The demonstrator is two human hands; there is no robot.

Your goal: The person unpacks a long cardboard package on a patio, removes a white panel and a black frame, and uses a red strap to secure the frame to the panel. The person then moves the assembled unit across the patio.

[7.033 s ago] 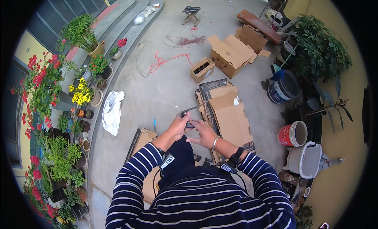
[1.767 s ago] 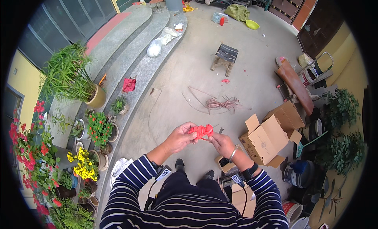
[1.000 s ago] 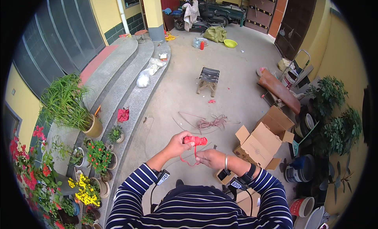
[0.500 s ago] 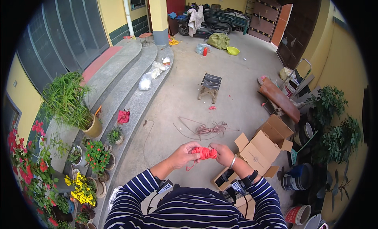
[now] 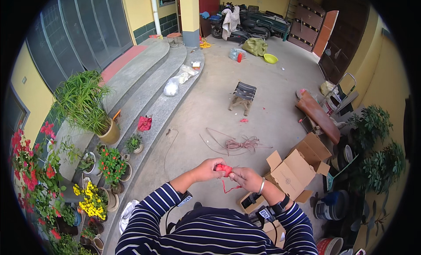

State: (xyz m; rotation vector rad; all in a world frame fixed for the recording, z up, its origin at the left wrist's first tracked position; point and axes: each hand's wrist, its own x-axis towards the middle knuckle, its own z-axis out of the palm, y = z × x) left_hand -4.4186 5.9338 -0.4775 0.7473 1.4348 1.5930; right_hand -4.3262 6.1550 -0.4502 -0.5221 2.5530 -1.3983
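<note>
In front of my body, a small wound bundle of red cord (image 5: pixel 224 168) sits between my two hands. My left hand (image 5: pixel 208 170) is closed around its left side, with the fingers curled over it. My right hand (image 5: pixel 249 180) pinches the bundle's right end. A loose tail of the same cord (image 5: pixel 227 190) hangs below, running back toward my right fingers. Beyond my hands, a coil of brownish-red rope or cable (image 5: pixel 244 143) lies on the concrete floor, with loose ends trailing out to the left.
A folding stool (image 5: pixel 244 92) stands ahead. Opened cardboard boxes (image 5: pixel 290 172) are to the right of my hands, with buckets (image 5: pixel 332 205) beyond them. Potted plants (image 5: pixel 108 132) line the curved steps (image 5: pixel 154 105) on the left. Farther off are a yellow-green basin (image 5: pixel 270 58) and a motorbike (image 5: pixel 245 30).
The cord's tail has shifted from under my left hand to below my right hand. My hands have moved closer together and cover more of the bundle. The whole view has swung slightly left.
</note>
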